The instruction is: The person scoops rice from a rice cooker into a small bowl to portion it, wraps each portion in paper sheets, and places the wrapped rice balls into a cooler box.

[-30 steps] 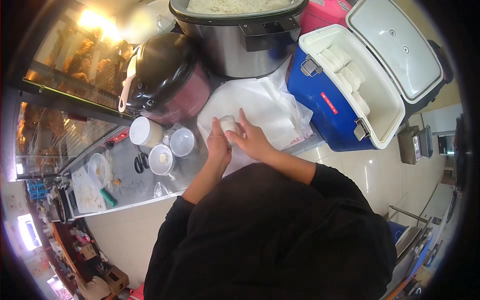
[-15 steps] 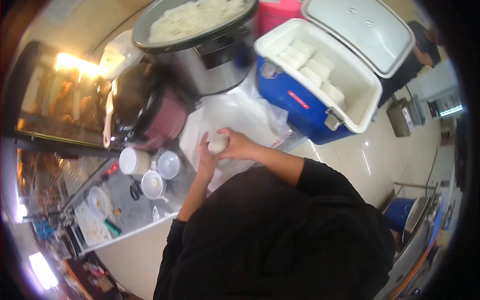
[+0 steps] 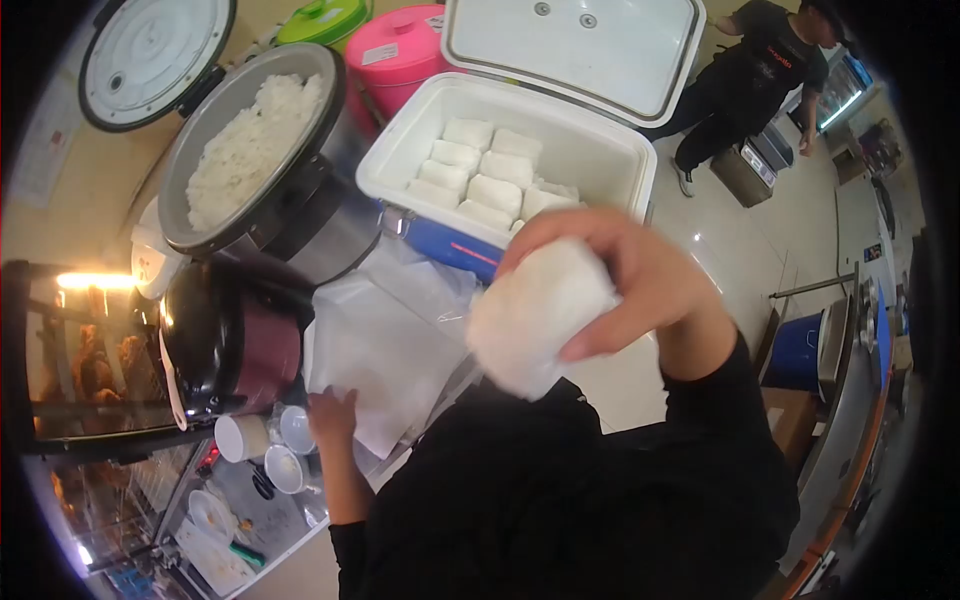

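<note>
Close to the camera, my right hand (image 3: 645,275) grips a white wrapped rice packet (image 3: 540,318) between thumb and fingers. Behind it stands an open blue cooler box (image 3: 428,238) with several similar white packets (image 3: 495,192) in rows inside. Fingers apart, my left hand (image 3: 333,412) rests at the near left edge of a stack of thin white wrapping sheets (image 3: 385,340). Left of the cooler, a large open rice cooker (image 3: 320,235) holds a mound of white rice (image 3: 260,150).
A dark purple pot (image 3: 270,355) stands left of the sheets. Small white tubs (image 3: 287,468) and green-handled tool (image 3: 246,554) lie on the metal counter. A lit food cabinet (image 3: 95,350) is at far left. Pink (image 3: 400,45) and green (image 3: 322,18) containers stand behind. Another person (image 3: 755,75) stands at upper right.
My right hand has lifted the packet up and right, near the cooler. My left hand has let go and dropped to the sheets' edge. The view has shifted, bringing the other person into sight.
</note>
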Motion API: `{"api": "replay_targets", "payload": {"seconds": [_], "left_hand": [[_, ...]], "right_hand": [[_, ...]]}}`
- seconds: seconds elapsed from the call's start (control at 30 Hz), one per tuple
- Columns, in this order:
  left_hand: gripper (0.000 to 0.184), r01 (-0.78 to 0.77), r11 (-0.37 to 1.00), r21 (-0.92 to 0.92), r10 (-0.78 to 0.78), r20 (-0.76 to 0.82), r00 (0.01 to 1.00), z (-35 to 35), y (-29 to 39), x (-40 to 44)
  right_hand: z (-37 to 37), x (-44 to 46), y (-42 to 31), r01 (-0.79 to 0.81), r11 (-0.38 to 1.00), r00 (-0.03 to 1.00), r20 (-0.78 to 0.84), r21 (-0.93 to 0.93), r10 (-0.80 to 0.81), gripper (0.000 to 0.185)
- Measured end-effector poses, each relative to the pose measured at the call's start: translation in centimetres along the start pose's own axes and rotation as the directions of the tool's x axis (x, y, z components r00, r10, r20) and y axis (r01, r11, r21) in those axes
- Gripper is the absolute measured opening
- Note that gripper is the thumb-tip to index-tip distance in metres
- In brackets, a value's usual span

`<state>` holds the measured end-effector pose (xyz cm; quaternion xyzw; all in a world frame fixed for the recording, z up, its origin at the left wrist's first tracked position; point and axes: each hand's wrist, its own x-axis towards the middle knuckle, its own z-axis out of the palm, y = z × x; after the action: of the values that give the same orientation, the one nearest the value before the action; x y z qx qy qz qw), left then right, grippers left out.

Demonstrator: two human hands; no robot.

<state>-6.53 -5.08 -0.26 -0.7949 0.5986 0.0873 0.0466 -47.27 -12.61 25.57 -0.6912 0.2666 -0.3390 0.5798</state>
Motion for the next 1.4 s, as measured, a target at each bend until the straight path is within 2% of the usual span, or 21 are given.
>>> {"api": "replay_targets", "payload": {"seconds": [0.03, 0.07, 0.13, 0.2, 0.27, 0.3, 0.33, 0.4, 0.47, 0.57, 0.67, 0.77, 0.87, 0.97, 1.07, 1.17, 1.27, 1.37, 1.4], "left_hand": [[0.045, -0.016, 0.996, -0.093, 0.014, -0.023, 1.0, -2.1, 0.9, 0.3], [0.04, -0.031, 0.982, -0.185, 0.024, -0.043, 0.999, -4.6, 2.0, 0.6], [0.022, -0.296, 0.879, -0.375, 0.181, -0.311, 0.933, -11.6, 7.8, 0.6], [0.019, -0.408, 0.713, -0.569, 0.24, -0.349, 0.906, -17.8, 14.2, -0.1], [0.025, -0.741, 0.511, -0.434, 0.526, -0.524, 0.67, -20.4, 19.0, 1.0], [0.028, -0.835, 0.433, -0.339, 0.65, -0.524, 0.55, -22.1, 21.8, 1.6], [0.032, -0.91, 0.334, -0.245, 0.757, -0.505, 0.414, -23.2, 24.8, 2.4], [0.032, -0.922, 0.217, -0.32, 0.881, -0.342, 0.327, -23.4, 30.1, 4.1], [0.043, -0.914, 0.292, -0.281, 0.953, 0.008, 0.301, -22.9, 34.1, 6.0], [0.048, -0.909, 0.362, -0.207, 0.889, 0.369, 0.27, -20.8, 39.4, 8.3], [0.044, -0.948, 0.185, -0.261, 0.952, 0.285, 0.107, -17.0, 41.3, 10.1], [0.042, -0.978, 0.154, -0.143, 0.941, 0.323, 0.101, -15.5, 41.3, 9.9], [0.038, -0.917, 0.399, -0.014, 0.646, 0.715, 0.269, -18.5, 42.9, 8.5], [0.038, -0.914, 0.406, 0.02, 0.625, 0.724, 0.293, -18.3, 42.6, 7.8], [0.034, -0.844, 0.53, -0.076, 0.679, 0.635, 0.369, -19.0, 41.3, 6.6], [0.032, -0.883, 0.45, -0.137, 0.794, 0.513, 0.325, -17.3, 39.0, 6.9], [0.032, -0.88, 0.448, -0.158, 0.806, 0.497, 0.322, -17.3, 38.4, 6.6], [0.032, -0.891, 0.403, -0.208, 0.858, 0.425, 0.289, -17.2, 37.6, 6.9], [0.032, -0.885, 0.42, -0.202, 0.838, 0.46, 0.293, -17.5, 37.6, 7.0]], "right_hand": [[-1.6, -0.7, -0.7, 0.046, 0.999, 0.996, -0.078, 0.017, -0.045, 0.064], [-3.2, -1.4, -1.6, 0.016, 1.0, 0.983, -0.181, -0.017, -0.019, 0.063], [-5.7, -2.1, -1.6, 0.0, 0.998, 0.93, -0.366, -0.057, -0.021, 0.06], [-8.1, -2.4, -0.5, 0.035, 0.996, 0.85, -0.521, -0.084, -0.074, 0.056], [-9.9, -2.3, 0.7, 0.09, 0.996, 0.821, -0.565, -0.013, -0.082, 0.058], [-10.7, -2.2, 1.2, 0.12, 0.993, 0.806, -0.586, 0.023, -0.084, 0.059], [-11.0, -1.9, 1.6, 0.109, 0.994, 0.777, -0.625, 0.012, -0.078, 0.059], [-12.4, -2.1, 2.1, 0.025, 0.999, 0.797, -0.603, -0.023, -0.034, 0.056], [-13.6, -2.3, 2.4, -0.043, 0.997, 0.805, -0.593, -0.065, -0.004, 0.052], [-15.2, -2.7, 2.6, -0.081, 0.986, 0.819, -0.573, -0.145, -0.017, 0.058], [-16.5, -3.2, 2.8, -0.062, 0.986, 0.835, -0.549, -0.153, -0.033, 0.057], [-17.6, -3.7, 3.2, -0.065, 0.983, 0.842, -0.537, -0.174, -0.04, 0.056], [-18.3, -3.8, 3.4, -0.06, 0.968, 0.857, -0.511, -0.243, -0.075, 0.054], [-17.9, -3.2, 3.8, -0.058, 0.969, 0.875, -0.48, -0.239, -0.065, 0.052], [-16.7, -1.5, 4.6, -0.148, 0.806, 0.932, -0.353, -0.574, -0.081, 0.049], [-15.0, 0.9, 5.4, -0.316, 0.588, 0.948, -0.277, -0.744, 0.159, 0.049], [-13.9, 3.3, 7.4, -0.313, 0.403, 0.918, -0.165, -0.86, 0.361, 0.051], [-13.4, 4.3, 10.0, -0.315, 0.293, 0.863, -0.144, -0.903, 0.485, 0.054], [-13.4, 4.4, 10.6, -0.378, 0.33, 0.834, -0.164, -0.865, 0.526, 0.055]]}}
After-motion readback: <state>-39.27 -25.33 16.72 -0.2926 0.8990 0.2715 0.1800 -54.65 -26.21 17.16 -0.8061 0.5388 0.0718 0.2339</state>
